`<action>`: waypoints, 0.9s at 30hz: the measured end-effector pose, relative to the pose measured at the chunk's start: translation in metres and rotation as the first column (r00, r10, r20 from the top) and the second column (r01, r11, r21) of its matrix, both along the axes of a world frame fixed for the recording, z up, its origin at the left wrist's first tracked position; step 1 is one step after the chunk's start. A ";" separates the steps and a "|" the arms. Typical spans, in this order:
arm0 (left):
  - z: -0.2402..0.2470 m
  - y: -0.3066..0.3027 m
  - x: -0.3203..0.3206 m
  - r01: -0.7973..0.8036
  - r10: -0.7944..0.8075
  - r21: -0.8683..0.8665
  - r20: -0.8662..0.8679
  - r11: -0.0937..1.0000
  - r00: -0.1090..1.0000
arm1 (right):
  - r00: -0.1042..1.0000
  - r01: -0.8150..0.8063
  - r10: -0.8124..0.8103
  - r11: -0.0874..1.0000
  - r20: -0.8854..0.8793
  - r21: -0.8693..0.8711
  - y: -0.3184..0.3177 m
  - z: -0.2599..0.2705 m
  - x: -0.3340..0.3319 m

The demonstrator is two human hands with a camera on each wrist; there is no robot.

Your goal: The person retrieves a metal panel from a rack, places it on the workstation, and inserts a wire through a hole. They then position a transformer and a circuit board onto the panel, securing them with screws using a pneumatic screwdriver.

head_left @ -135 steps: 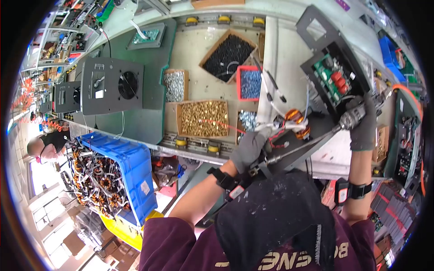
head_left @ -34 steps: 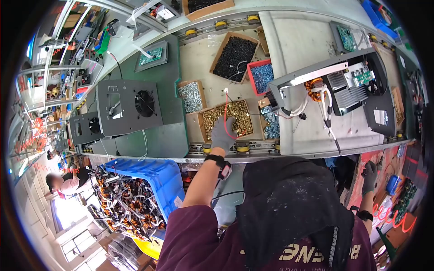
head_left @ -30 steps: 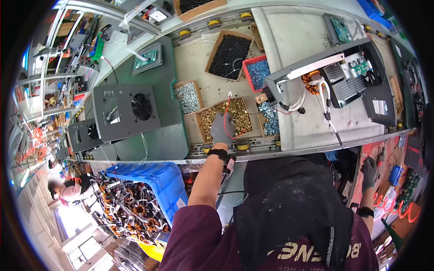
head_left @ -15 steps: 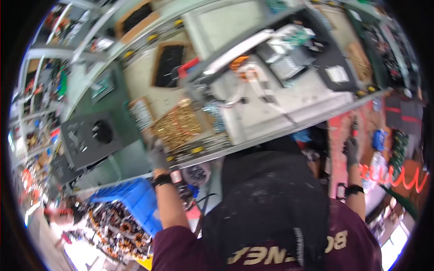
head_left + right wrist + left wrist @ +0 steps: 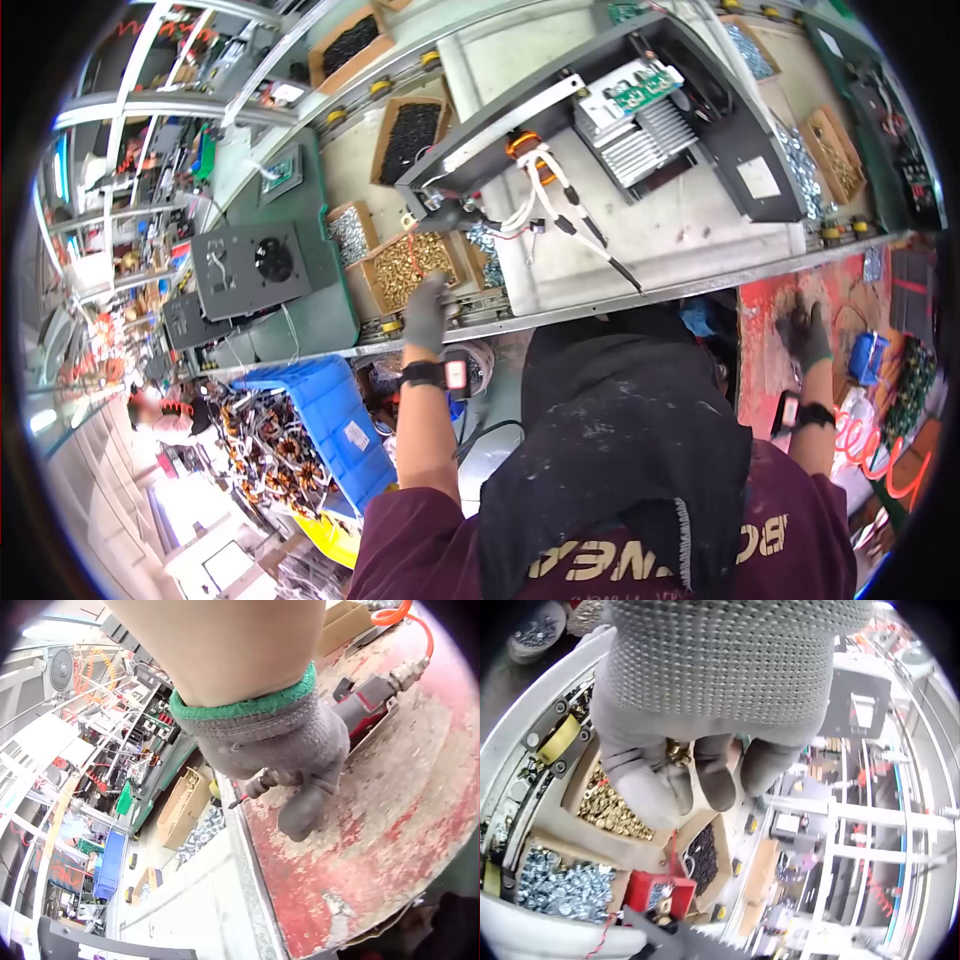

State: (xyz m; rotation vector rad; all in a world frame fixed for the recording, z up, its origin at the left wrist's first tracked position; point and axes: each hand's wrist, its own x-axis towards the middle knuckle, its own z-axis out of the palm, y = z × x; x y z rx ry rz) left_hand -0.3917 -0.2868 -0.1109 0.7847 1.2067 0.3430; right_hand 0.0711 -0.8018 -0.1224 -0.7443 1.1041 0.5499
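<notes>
My gloved left hand (image 5: 427, 312) is raised just in front of a cardboard box of brass fasteners (image 5: 408, 272). Its fingers are curled, and a few brass fasteners (image 5: 679, 752) show between them in the left wrist view. On a worn red surface (image 5: 375, 825), my gloved right hand (image 5: 285, 750) lies over a pneumatic screwdriver (image 5: 367, 703), the fingers wrapping its body and partly hiding it; its chuck end pokes out past the hand. An open dark metal housing (image 5: 740, 130), holding a heatsink (image 5: 650, 145), a wound copper coil (image 5: 530, 150) and white cables (image 5: 555, 205), stands on the bench.
Boxes of black screws (image 5: 412, 140) and silver fasteners (image 5: 348, 235) sit beside the brass ones. A dark panel with a fan (image 5: 250, 270) stands on the left. Below the bench edge is a blue crate (image 5: 335, 420) of coils. An orange air hose (image 5: 420, 622) runs to the screwdriver.
The left hand rose out of the brass box, passed left of it and now hovers at its front edge. My right hand moved onto the screwdriver on the red surface. The head view shifted right.
</notes>
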 end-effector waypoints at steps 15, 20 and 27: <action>0.006 -0.026 0.110 0.932 -0.216 -0.064 -0.976 0.358 0.016 | 0.604 -0.080 0.665 0.600 0.440 -0.796 0.004 0.091 -0.034; 0.020 -0.030 0.070 0.070 -0.056 0.124 -0.111 0.990 0.992 | 0.068 0.470 0.833 0.458 0.549 -0.754 0.077 0.187 -0.029; 0.096 -0.054 0.102 -0.059 0.212 -0.282 0.547 0.957 0.810 | -0.210 0.198 0.384 0.917 0.899 -0.345 0.199 0.295 0.011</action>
